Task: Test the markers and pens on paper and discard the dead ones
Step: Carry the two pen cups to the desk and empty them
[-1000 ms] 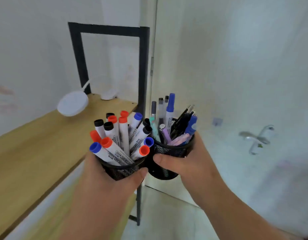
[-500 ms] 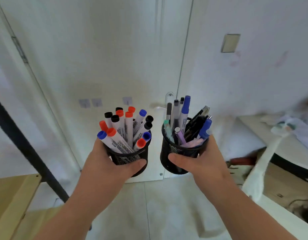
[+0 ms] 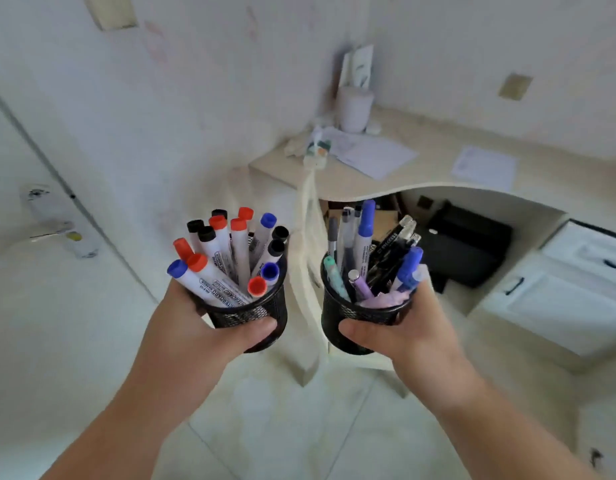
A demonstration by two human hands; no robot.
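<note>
My left hand grips a black mesh cup packed with several whiteboard markers that have red, blue and black caps. My right hand grips a second black mesh cup full of pens, among them blue, grey, black and lilac ones. Both cups are held upright in the air, side by side and a little apart. Sheets of paper lie on a cream desk ahead on the right.
A white door with a handle is on the left. On the desk stand a pale roll and small clutter. A dark bag sits under the desk, beside white drawers. Tiled floor lies below.
The view has swung right, from a wooden table past the door to the cream desk. Both hands still hold their cups, which have drawn slightly apart.
</note>
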